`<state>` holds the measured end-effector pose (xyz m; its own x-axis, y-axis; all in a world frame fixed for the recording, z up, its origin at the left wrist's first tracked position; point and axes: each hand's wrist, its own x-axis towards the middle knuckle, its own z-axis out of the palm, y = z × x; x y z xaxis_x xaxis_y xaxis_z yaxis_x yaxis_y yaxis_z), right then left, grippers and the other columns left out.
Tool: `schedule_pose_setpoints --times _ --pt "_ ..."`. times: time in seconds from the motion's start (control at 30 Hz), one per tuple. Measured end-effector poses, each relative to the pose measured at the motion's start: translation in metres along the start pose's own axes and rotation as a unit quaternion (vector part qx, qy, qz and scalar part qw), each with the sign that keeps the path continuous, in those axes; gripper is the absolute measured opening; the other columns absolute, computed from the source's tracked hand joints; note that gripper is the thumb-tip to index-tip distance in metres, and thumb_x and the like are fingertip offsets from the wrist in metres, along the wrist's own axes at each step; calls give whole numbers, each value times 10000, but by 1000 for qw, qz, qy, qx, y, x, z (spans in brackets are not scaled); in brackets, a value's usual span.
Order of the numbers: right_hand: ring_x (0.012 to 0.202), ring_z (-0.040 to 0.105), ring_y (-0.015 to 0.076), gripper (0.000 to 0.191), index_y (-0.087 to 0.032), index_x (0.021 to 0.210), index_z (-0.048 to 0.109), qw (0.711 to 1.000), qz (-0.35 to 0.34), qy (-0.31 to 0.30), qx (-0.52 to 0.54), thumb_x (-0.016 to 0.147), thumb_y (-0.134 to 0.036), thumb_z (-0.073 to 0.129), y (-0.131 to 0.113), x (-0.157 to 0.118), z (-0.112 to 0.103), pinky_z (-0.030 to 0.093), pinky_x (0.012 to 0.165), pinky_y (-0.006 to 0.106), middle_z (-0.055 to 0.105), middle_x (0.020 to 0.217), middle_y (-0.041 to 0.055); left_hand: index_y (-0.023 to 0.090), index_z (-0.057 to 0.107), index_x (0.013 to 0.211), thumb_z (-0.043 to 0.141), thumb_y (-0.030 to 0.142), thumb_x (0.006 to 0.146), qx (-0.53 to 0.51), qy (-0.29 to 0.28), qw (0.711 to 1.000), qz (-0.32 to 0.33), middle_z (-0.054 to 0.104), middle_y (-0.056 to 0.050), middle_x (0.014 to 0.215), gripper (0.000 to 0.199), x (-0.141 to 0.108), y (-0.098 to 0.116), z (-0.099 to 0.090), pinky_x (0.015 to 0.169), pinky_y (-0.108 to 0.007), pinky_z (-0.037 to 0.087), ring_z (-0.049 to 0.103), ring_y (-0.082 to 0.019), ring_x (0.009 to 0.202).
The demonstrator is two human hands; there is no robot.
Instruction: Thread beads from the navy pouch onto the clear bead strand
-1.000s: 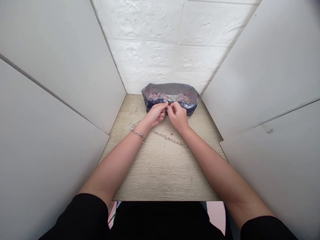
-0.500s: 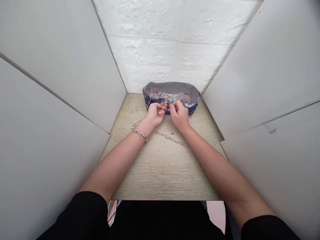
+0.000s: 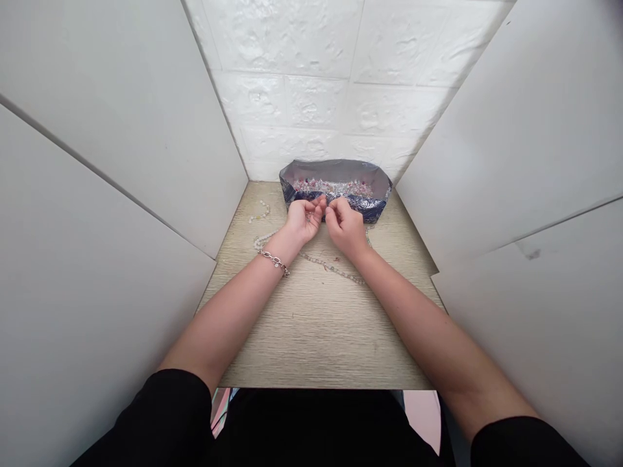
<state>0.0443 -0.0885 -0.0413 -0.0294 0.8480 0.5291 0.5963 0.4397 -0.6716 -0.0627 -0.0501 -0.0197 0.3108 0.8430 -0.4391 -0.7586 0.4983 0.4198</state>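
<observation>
In front of a dark blue patterned open pouch [image 3: 374, 209] filled with small pale, pink and red beads [image 3: 335, 188], my two hands meet, fingertips nearly touching. My left hand [image 3: 305, 220] is turned palm partly up, fingers curled in a pinch. With its back towards me, my right hand [image 3: 346, 227] also pinches; whatever lies in either grip is too small to make out. A long string of beads [image 3: 333, 268] curves over the table beneath my wrists, partly hidden by my forearms.
A short piece of beaded string [image 3: 263, 211] lies left of the pouch on the wooden table [image 3: 311, 337]. A tiny red bit [image 3: 337, 259] lies near the long string. Grey panels [image 3: 121, 162] flank both sides, and a white brick-patterned wall [image 3: 311, 97] stands behind.
My right hand has shifted slightly left, closer to my left hand. The left hand stays nearly in place, and the view has moved very slightly.
</observation>
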Motion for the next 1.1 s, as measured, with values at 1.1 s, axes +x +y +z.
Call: schedule_pose_setpoints --times 1.1 --pt "484 335 56 173 -158 692 417 999 3 39 33 791 -287 357 3 3 0 291 512 178 401 556 -25 73 494 716 339 171 837 88 -58 991 -82 323 63 432 219 -5 4 -1 245 -64 161 254 24 283"
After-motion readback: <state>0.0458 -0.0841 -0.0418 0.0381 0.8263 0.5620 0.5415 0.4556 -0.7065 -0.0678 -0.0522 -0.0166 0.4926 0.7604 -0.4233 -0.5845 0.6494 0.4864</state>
